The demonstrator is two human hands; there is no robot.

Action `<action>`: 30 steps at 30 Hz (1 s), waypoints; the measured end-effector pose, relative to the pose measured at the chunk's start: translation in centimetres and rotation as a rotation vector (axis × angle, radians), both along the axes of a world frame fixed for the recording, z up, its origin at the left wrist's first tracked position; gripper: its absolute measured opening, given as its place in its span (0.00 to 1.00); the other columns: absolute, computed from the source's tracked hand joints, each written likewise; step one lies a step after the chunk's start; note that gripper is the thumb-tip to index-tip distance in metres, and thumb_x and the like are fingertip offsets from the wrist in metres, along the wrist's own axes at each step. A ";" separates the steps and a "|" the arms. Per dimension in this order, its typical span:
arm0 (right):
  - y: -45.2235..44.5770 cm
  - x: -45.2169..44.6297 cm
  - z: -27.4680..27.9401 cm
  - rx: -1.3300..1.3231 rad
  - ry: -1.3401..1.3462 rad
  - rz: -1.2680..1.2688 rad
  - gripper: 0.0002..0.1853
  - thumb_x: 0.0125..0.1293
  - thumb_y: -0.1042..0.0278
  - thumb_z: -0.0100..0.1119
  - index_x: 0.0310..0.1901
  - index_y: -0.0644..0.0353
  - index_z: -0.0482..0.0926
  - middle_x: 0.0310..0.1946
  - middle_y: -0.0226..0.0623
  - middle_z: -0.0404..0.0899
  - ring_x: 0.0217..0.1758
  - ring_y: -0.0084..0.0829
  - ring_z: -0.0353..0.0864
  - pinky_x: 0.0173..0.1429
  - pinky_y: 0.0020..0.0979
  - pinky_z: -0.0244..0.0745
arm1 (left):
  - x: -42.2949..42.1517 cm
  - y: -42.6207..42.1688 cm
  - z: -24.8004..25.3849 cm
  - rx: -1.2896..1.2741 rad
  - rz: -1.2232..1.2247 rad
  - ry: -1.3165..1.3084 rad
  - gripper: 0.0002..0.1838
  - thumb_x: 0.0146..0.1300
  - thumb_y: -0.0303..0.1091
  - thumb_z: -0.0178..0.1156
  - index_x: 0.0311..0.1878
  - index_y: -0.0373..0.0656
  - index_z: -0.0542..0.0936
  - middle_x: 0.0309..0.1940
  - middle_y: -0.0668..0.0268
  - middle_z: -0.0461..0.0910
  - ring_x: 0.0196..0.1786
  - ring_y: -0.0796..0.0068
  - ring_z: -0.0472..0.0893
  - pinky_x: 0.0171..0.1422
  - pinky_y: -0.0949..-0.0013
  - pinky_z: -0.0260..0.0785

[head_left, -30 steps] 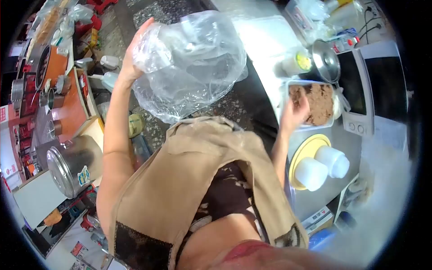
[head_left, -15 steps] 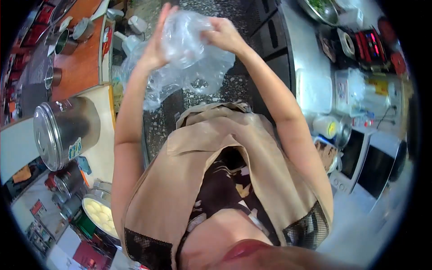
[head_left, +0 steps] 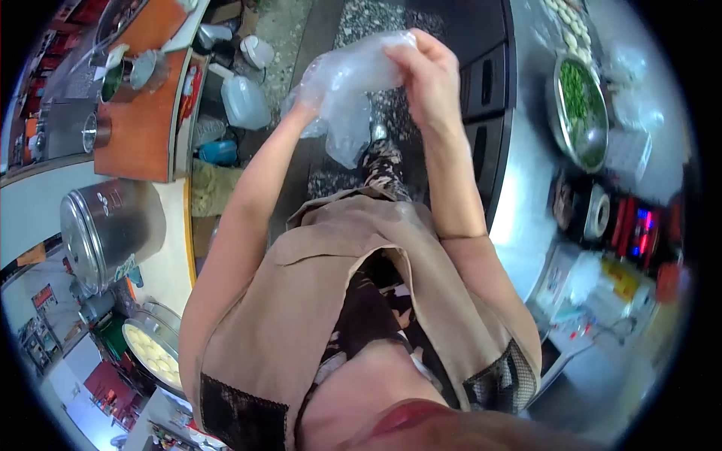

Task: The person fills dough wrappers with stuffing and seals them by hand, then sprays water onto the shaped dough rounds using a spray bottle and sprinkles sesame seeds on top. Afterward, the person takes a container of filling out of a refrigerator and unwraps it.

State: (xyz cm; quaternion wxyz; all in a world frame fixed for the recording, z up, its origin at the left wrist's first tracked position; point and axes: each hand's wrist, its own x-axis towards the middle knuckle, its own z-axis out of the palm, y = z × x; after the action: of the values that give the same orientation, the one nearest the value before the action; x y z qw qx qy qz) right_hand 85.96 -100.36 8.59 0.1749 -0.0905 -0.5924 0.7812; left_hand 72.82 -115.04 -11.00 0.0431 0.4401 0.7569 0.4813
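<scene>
A clear plastic bag (head_left: 350,71) hangs crumpled in front of me, over the walkway. My right hand (head_left: 430,79) pinches its upper right edge between thumb and fingers. From the lower left, my left hand (head_left: 322,84) reaches into or behind the plastic; the film covers its fingers, so their shape does not show. A loose part of the bag droops below, between my hands and my shoe.
On the right, a steel counter (head_left: 526,169) carries a bowl of chopped greens (head_left: 577,109) and several pale dough pieces (head_left: 569,26). To the left stand a lidded steel pot (head_left: 113,229), a round tray of dough balls (head_left: 150,353) and a plastic jug (head_left: 244,104).
The view has shifted along the counter, bringing the bowl of greens fully into sight. The bag is drawn over my left hand, whose fingers were visible before. My right hand still grips the plastic.
</scene>
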 end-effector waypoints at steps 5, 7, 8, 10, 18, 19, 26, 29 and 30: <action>16.1 -6.3 -6.8 0.353 -0.043 -0.039 0.49 0.49 0.68 0.69 0.68 0.64 0.47 0.65 0.52 0.57 0.69 0.43 0.57 0.72 0.40 0.49 | -8.0 8.7 5.9 -0.100 -0.043 -0.542 0.18 0.53 0.40 0.61 0.48 0.47 0.78 0.43 0.61 0.79 0.48 0.64 0.77 0.55 0.64 0.68; 13.8 -10.0 -5.9 0.481 0.031 0.075 0.44 0.51 0.68 0.66 0.67 0.65 0.51 0.65 0.53 0.58 0.69 0.42 0.57 0.72 0.40 0.49 | -9.6 13.4 7.0 -0.379 0.072 0.196 0.18 0.51 0.39 0.61 0.45 0.45 0.78 0.42 0.58 0.79 0.47 0.61 0.77 0.54 0.62 0.69; 13.3 -13.6 -8.0 0.512 0.121 0.033 0.39 0.54 0.69 0.63 0.65 0.66 0.54 0.63 0.51 0.61 0.66 0.40 0.61 0.69 0.38 0.54 | -10.7 14.8 6.8 -0.327 -0.113 0.044 0.16 0.50 0.38 0.61 0.43 0.44 0.78 0.42 0.55 0.79 0.48 0.59 0.77 0.57 0.57 0.66; 14.3 -18.7 -8.5 0.542 0.215 0.016 0.35 0.56 0.70 0.61 0.64 0.67 0.58 0.61 0.49 0.64 0.63 0.38 0.64 0.67 0.36 0.59 | -10.9 18.8 7.0 -0.157 0.137 0.073 0.16 0.48 0.38 0.62 0.42 0.47 0.79 0.40 0.59 0.79 0.48 0.60 0.77 0.61 0.54 0.60; 18.5 -32.8 -9.0 -0.505 -0.150 -0.004 0.23 0.57 0.79 0.53 0.57 0.68 0.65 0.53 0.40 0.70 0.54 0.30 0.71 0.55 0.30 0.67 | -29.1 20.1 1.0 -0.437 0.383 0.418 0.16 0.41 0.34 0.65 0.38 0.56 0.79 0.34 0.74 0.80 0.46 0.72 0.78 0.68 0.49 0.50; 19.5 -34.5 -9.0 -0.528 -0.188 0.000 0.23 0.57 0.80 0.52 0.57 0.68 0.65 0.52 0.40 0.70 0.53 0.31 0.71 0.55 0.31 0.68 | -31.4 20.6 0.1 -0.433 0.375 0.417 0.16 0.41 0.34 0.65 0.38 0.56 0.79 0.34 0.74 0.80 0.46 0.72 0.78 0.68 0.49 0.50; 29.6 -51.5 -5.8 -0.107 -0.285 -0.116 0.23 0.59 0.76 0.50 0.58 0.59 0.66 0.49 0.41 0.71 0.45 0.32 0.74 0.32 0.30 0.78 | -51.4 27.2 -2.8 -0.286 0.511 0.326 0.14 0.43 0.32 0.63 0.36 0.53 0.78 0.34 0.71 0.81 0.42 0.69 0.79 0.63 0.54 0.56; 38.8 -58.4 -5.3 0.760 -0.252 -0.197 0.16 0.56 0.72 0.57 0.47 0.65 0.76 0.32 0.43 0.81 0.34 0.35 0.82 0.31 0.34 0.78 | -61.0 30.7 4.2 -0.312 0.274 0.666 0.14 0.44 0.32 0.62 0.38 0.48 0.78 0.34 0.68 0.80 0.39 0.67 0.78 0.58 0.56 0.61; 41.8 -61.2 -6.9 0.961 -0.424 -0.264 0.13 0.54 0.70 0.59 0.41 0.65 0.78 0.27 0.44 0.81 0.30 0.39 0.82 0.32 0.36 0.78 | -63.3 32.7 9.0 -0.225 0.170 0.860 0.13 0.44 0.31 0.61 0.37 0.47 0.78 0.28 0.69 0.78 0.35 0.68 0.77 0.56 0.57 0.64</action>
State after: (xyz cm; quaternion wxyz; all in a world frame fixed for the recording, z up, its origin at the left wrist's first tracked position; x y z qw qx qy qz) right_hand 24.78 -58.53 1.70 0.1701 -0.2295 -0.8889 0.3581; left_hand 9.51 -82.32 -2.04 -0.2674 0.5291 0.7869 0.1714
